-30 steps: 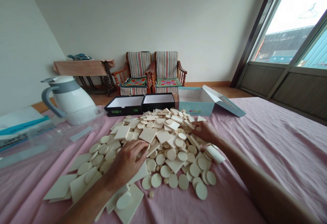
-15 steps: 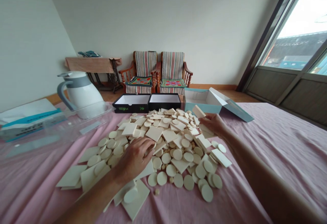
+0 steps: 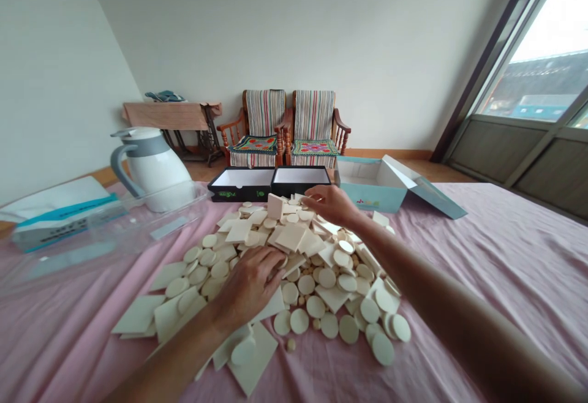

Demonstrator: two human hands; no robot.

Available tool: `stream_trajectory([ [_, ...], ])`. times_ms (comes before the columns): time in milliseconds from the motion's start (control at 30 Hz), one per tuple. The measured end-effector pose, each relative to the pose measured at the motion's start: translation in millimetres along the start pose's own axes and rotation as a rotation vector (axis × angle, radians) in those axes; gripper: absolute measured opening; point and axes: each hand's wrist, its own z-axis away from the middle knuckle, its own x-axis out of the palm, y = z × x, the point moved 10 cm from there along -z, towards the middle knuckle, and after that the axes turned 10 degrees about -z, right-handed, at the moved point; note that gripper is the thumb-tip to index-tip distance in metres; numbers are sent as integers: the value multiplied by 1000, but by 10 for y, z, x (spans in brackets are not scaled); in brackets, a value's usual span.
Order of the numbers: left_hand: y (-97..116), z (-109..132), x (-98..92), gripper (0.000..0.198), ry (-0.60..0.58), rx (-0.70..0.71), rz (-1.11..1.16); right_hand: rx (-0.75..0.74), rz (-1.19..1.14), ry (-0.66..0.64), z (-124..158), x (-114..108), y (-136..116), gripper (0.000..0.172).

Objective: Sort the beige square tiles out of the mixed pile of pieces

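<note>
"Heap of pale, wood-coloured discs and square tiles (image 3: 326, 278): where do we find it against our hands?"

"It spreads over the wrinkled pink cloth (image 3: 496, 256), directly under our left hand (image 3: 252, 277) and on beneath our right hand (image 3: 334, 203), which reaches over its far side. One thick, pale square tile (image 3: 275, 207) stands tilted up on edge there, just left of our right fingertips and apart from them."

"And how do we hold our fingers?"

"On the left we bend them, thumb a little apart, tips down among the pieces; whether we pinch one, we cannot tell. On the right we curve them loosely downward, the back of the hand towards us, so we cannot tell whether they close on anything."

"Can we read any writing?"

"Barely. Low on the front of the open light blue cardboard box (image 3: 386, 198) we see small coloured characters, reddish at the left end, too small for us to read surely. The left-hand black box with a white inside (image 3: 243, 194) bears bright green marks, illegible to us. On the blue-and-white package (image 3: 68, 219), beyond our left hand, the dark lettering is too blurred."
</note>
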Motion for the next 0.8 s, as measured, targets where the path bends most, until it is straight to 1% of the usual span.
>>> stream_trajectory([
  [67, -3, 1, 11, 13, -4, -1, 3, -10, 5, 74, 26, -280, 232, 30],
  [133, -8, 1, 23, 13, -6, -2, 5, 58, 109, 180, 89, -621, 620, 28],
  [200, -13, -1, 24, 12, 4, -2, 0, 172, 258, 180, 177, -840, 1081, 29],
  [233, -15, -3, 25, 12, 9, -1, -3, 234, 328, 139, 228, -889, 1315, 31],
  [300, -22, -6, 28, 12, 16, -2, -7, 283, 378, 112, 333, -958, 1668, 37],
  [333, -23, -8, 32, 12, 17, 0, -8, 288, 393, 101, 377, -960, 1800, 43],
  [400, -27, -9, 39, 13, 18, 1, -11, 276, 411, 99, 442, -932, 1986, 56],
  [467, -30, -5, 36, 13, 30, 3, -16, 269, 426, 113, 474, -897, 2105, 61],
  [567, -39, 4, 26, 13, 48, -1, -23, 280, 432, 147, 482, -891, 2204, 50],
  [633, -39, 7, 26, 13, 48, 1, -21, 296, 438, 183, 480, -931, 2221, 47],
  [733, -31, 4, 25, 14, 45, 9, -19, 236, 368, 237, 451, -966, 2118, 56],
  [800, -31, 2, 19, 14, 50, 9, -23, 142, 258, 214, 408, -893, 1982, 61],
])
